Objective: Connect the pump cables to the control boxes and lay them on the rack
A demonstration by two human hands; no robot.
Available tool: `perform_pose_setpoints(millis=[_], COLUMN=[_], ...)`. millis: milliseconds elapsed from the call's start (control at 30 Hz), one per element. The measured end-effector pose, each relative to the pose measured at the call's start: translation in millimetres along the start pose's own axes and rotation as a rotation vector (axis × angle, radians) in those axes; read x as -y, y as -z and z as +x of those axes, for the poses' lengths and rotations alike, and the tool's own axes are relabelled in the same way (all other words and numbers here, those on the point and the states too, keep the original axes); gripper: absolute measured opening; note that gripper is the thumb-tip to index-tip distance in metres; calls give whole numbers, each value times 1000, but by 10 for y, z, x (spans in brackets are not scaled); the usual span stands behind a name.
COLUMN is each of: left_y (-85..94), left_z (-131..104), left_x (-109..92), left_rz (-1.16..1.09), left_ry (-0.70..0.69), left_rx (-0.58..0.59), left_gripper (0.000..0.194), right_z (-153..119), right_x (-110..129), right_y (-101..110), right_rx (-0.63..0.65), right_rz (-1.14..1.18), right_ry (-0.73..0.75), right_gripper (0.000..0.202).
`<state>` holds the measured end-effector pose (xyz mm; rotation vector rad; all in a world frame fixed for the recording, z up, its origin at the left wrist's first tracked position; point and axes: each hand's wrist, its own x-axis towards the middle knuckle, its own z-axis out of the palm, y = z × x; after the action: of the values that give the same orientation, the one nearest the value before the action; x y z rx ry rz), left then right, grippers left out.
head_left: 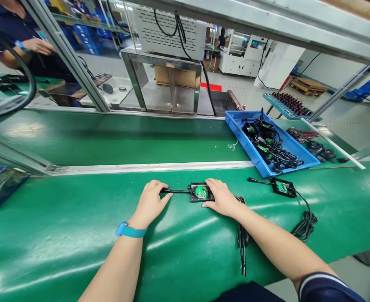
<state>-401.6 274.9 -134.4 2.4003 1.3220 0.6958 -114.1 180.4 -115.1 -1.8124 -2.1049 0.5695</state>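
Note:
A small open black box (pixel 193 198) with a round green circuit board (pixel 201 192) and thin coloured wires inside lies on the green mat. My right hand (pixel 223 197) grips its right end, thumb on the near side and fingers on the far side. From the box's left side runs a short black cable (pixel 181 191); my left hand (pixel 153 199) pinches its dark end between thumb and fingers. A bundled black cord (pixel 242 237) lies beside my right forearm, partly hidden by it. Farther right rests a second open box (pixel 283 187) with its own cables.
A blue tray (pixel 268 171) heaped with similar boxes and cords stands at the back right. Black parts (pixel 321 151) and red wires (pixel 301 135) lie beyond it. A metal strip (pixel 153 167) crosses the bench; frame posts rise left and right. Another person's hand (pixel 40 45) shows at upper left.

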Motion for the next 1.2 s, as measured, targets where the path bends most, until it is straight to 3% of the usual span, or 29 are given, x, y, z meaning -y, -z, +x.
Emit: perform_pose_setpoints(millis=[167, 267, 333, 400, 433, 500, 600, 667, 733, 800, 867, 1000, 1200], left_y=[0, -73, -152, -238, -289, -409, -540, -547, -515, -478, -453, -457, -502], left_z=[-47, -121, -211, -295, -311, -283, -213, -212, -237, -271, -311, -395, -432], left_x=[-275, -561, -750, -853, -857, -802, -727, -734, -766, -803, -836, -906, -997], left_rz=[89, 52, 34, 33, 39, 55, 58, 51, 50, 59, 66, 49, 38], left_ry=[-82, -250, -341, -407, -441, -517, -567, -567, -565, -567, -572, -599, -649], left_rx=[-34, -31, 24, 108, 139, 150, 103, 83, 73, 73, 79, 98, 152], left_gripper=[20, 36, 58, 83, 86, 76, 62, 60, 57, 55, 54, 54, 57], right_z=[-69, -203, -374, -533, -593, -712, -1028, -1273, -1450, -1546, -1589, -1574, -1214], right_x=[-121, -149, -93, -58, -93, -310, -889, -1323, -1718, -2004, -2143, -2065, -1551], right_y=[-52, -71, -25, 64, 119, 246, 452, 564, 644, 696, 723, 710, 643], right_rx=[-77, -123, -112, -90, -102, -203, -437, -521, -485, -387, -314, -312, -227], right_rz=[13, 16, 27, 25, 9, -67, -254, -361, -376, -321, -276, -157, 166], right_ry=[71, 72, 113, 144, 128, -10, -417, -692, -850, -872, -833, -734, -632], right_gripper=[85, 81, 83, 86, 86, 76, 60, 65, 82, 94, 94, 84, 73])
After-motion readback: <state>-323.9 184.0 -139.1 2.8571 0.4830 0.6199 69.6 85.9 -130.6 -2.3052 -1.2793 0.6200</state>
